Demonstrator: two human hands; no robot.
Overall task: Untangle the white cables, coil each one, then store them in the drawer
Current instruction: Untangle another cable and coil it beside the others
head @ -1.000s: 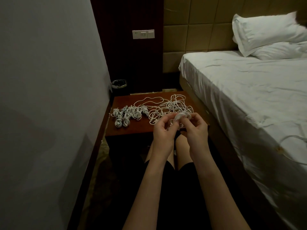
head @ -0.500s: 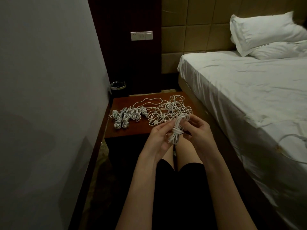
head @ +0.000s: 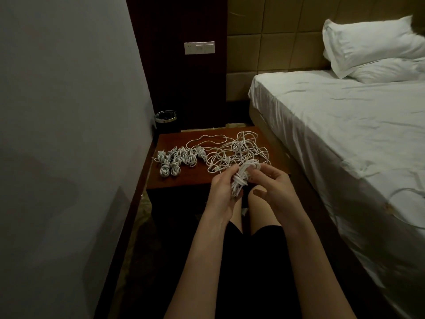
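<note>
Over the near edge of the wooden nightstand [head: 184, 183] we hold a half-wound white cable bundle [head: 242, 176] between both hands, left hand [head: 222, 189] curled round its lower loops and right hand [head: 272, 183] pinching the top, while the tangled cables [head: 236, 153] and finished coils [head: 177, 158] lie on the nightstand just behind.
</note>
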